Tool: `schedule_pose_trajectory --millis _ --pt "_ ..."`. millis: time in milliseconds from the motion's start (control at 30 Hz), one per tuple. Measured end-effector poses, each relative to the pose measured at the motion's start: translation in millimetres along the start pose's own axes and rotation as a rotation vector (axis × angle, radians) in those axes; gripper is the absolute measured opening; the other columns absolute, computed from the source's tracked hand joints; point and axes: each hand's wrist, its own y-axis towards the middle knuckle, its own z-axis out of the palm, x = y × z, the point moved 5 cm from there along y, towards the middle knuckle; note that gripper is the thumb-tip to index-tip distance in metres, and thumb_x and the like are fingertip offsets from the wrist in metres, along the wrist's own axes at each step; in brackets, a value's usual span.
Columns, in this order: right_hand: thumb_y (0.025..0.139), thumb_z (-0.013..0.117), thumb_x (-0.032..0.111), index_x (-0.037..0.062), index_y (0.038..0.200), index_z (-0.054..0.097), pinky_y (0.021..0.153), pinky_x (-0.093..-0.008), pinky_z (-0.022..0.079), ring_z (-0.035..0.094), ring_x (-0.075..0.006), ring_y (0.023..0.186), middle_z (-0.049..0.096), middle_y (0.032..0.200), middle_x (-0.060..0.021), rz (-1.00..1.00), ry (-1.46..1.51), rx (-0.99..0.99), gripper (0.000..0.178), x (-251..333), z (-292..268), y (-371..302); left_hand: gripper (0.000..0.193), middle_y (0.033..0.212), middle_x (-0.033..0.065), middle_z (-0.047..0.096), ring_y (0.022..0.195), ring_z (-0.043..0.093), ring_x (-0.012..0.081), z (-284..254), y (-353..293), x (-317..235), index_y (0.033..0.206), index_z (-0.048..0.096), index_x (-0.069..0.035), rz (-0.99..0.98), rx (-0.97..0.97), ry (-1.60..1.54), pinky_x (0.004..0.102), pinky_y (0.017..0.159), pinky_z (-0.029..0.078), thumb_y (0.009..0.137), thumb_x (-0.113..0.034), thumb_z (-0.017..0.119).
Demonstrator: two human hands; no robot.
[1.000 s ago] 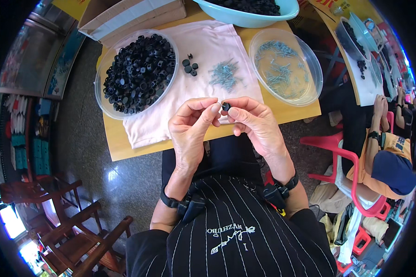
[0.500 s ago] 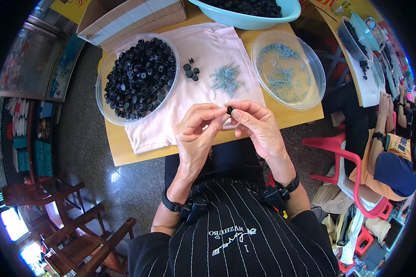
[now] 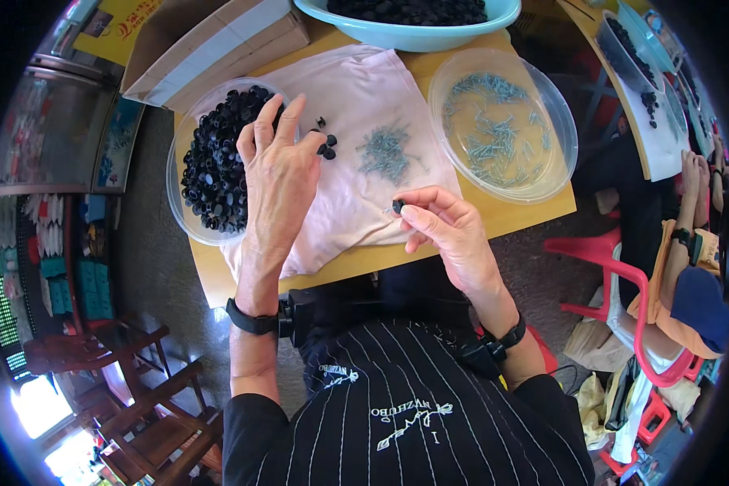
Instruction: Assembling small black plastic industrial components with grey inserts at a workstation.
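Note:
My left hand is raised over the right side of a clear round tub heaped with small black plastic caps. Its fingers are spread and nothing shows between them. Beside its thumb side lie a few loose black caps on a pale pink cloth. Near the table's front edge, my right hand pinches one black cap between thumb and forefinger. A small shiny bit sticks out to the left of that cap, too small to make out. Beyond it, a pile of silver screws rests on the cloth.
A clear round tub of screws stands at the right of the wooden table. Behind are a light-blue basin of black parts and a cardboard box. A red chair and another person's arm are at right.
My left hand has let go of the black cap, moved up and left to the tub, and opened its fingers. The right hand keeps its pinch on the cap, slightly lower.

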Motion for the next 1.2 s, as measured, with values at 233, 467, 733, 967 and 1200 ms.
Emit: schedule_pose_trajectory --millis 233,467,733,967,1200 --pt "0.089 0.064 0.012 0.0004 0.107 0.063 0.062 -0.0206 0.050 0.059 -0.0066 0.079 0.065 0.092 -0.0035 -0.003 0.033 0.034 0.021 2.3 2.3 -1.2 0.024 0.127 0.0078 0.053 0.128 0.039 0.0265 5.8 -1.1 5.9 0.085 0.070 -0.009 -0.010 0.037 -0.013 0.0446 0.102 0.026 0.063 -0.002 0.071" --pt "0.090 0.064 0.013 0.0003 0.109 0.063 0.064 -0.0206 0.050 0.060 -0.0071 0.076 0.066 0.092 -0.0035 -0.018 0.010 0.012 0.023 1.9 -4.5 -0.6 0.022 0.119 0.0059 0.058 0.120 0.046 0.0261 -19.3 -20.3 -16.1 0.087 0.066 -0.009 -0.080 -0.012 -0.396 0.0408 0.098 0.031 0.067 -0.007 0.074" --pt "0.090 0.063 0.012 0.0007 0.110 0.063 0.063 -0.0197 0.050 0.061 -0.0063 0.080 0.068 0.095 -0.0044 -0.017 0.085 0.021 0.023 9.6 2.5 -10.4 0.024 0.098 0.0062 0.064 0.090 0.060 0.0115 13.3 -74.3 -45.7 0.103 0.061 0.001 -0.561 0.057 -1.733 0.0249 0.081 0.048 0.081 0.000 0.070" --pt "0.091 0.062 0.008 -0.0024 0.110 0.062 0.066 -0.0205 0.052 0.064 -0.0101 0.084 0.067 0.099 -0.0080 -0.273 -0.130 -0.032 0.022 28.6 18.0 -27.1 0.024 0.097 0.0082 0.066 0.089 0.064 0.0139 18.6 -81.6 -57.9 0.104 0.060 0.002 -0.654 0.019 -1.908 0.0250 0.081 0.051 0.082 0.000 0.069" --pt "0.089 0.062 0.002 -0.0049 0.105 0.062 0.072 -0.0230 0.056 0.068 -0.0151 0.085 0.067 0.100 -0.0105 -0.446 -0.528 -0.088 0.018 42.5 39.2 -44.1 0.025 0.099 0.0102 0.066 0.091 0.066 0.0164 16.0 -85.6 -58.3 0.104 0.059 0.002 -0.634 -0.014 -1.973 0.0272 0.083 0.052 0.082 0.003 0.068"
